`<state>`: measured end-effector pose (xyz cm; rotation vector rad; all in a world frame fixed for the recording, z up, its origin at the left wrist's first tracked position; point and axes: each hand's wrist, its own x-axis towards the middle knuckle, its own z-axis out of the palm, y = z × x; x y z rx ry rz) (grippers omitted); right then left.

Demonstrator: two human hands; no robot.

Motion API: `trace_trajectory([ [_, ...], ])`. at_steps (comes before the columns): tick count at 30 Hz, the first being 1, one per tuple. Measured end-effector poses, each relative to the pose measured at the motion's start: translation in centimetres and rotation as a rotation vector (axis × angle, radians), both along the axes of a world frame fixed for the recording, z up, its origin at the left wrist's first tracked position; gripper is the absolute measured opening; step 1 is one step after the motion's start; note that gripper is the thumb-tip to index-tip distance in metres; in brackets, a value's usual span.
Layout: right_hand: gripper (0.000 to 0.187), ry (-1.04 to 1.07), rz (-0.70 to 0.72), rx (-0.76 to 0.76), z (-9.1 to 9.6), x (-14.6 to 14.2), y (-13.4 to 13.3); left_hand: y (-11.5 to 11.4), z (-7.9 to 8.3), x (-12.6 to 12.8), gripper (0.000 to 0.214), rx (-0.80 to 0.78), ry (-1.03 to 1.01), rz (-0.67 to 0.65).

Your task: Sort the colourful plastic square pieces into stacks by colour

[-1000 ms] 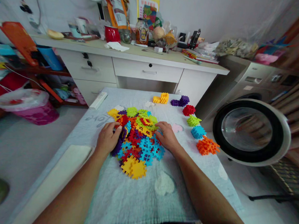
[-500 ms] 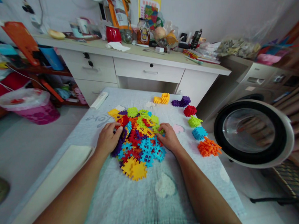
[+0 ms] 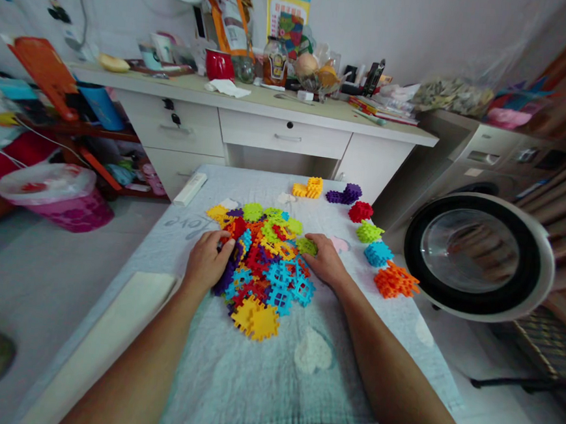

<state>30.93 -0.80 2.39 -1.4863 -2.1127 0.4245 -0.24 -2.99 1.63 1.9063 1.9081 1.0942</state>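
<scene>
A heap of colourful plastic interlocking pieces [image 3: 261, 269] lies in the middle of a pale blue cloth [image 3: 260, 373] on a small table. My left hand [image 3: 207, 258] rests on the heap's left side, fingers curled over purple and red pieces. My right hand [image 3: 325, 260] sits at the heap's right edge, fingertips closed on a green piece [image 3: 306, 245]. Sorted little stacks line the far right: yellow [image 3: 308, 188], purple [image 3: 344, 194], red [image 3: 360, 211], green [image 3: 368, 231], blue [image 3: 377, 253] and orange [image 3: 395, 280].
A white desk [image 3: 251, 115] crowded with jars, cups and books stands behind the table. A washing machine with its round door [image 3: 478, 253] open is at the right. A pink bin [image 3: 59, 197] sits on the floor at the left. A white remote [image 3: 190, 188] lies on the cloth's far left.
My right hand has slid a little to the right and outward from the heap, with a green piece under its fingertips. My left hand stays on the heap's left side.
</scene>
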Motion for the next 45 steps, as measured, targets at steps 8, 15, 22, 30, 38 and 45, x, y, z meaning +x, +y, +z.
trace_trajectory([
  [8, 0.062, -0.164, 0.033, -0.122, 2.2, 1.1, 0.4, 0.0, -0.1, 0.0, 0.04, 0.008, 0.014, -0.003],
  [15, 0.052, -0.248, 0.042, -0.195, 2.9, 0.2, 1.0, 0.0, -0.2, -0.1, 0.042, 0.01, 0.031, -0.003],
  [22, 0.062, -0.137, 0.077, -0.117, 4.5, 1.0, 2.9, 0.0, -0.2, -0.2, 0.04, -0.001, 0.039, -0.008],
  [30, 0.058, -0.644, -0.059, -0.042, 7.4, 7.5, 7.4, 0.1, -0.3, -0.3, 0.043, 0.001, 0.059, -0.013],
  [38, 0.043, -0.842, -0.01, -0.056, 5.6, 10.2, 7.8, 0.2, -0.4, -0.3, 0.042, 0.004, 0.06, -0.013],
  [45, 0.071, -0.874, -0.072, -0.101, 5.2, 11.2, 8.4, 0.1, -0.1, -0.3, 0.041, -0.001, 0.063, -0.017],
])
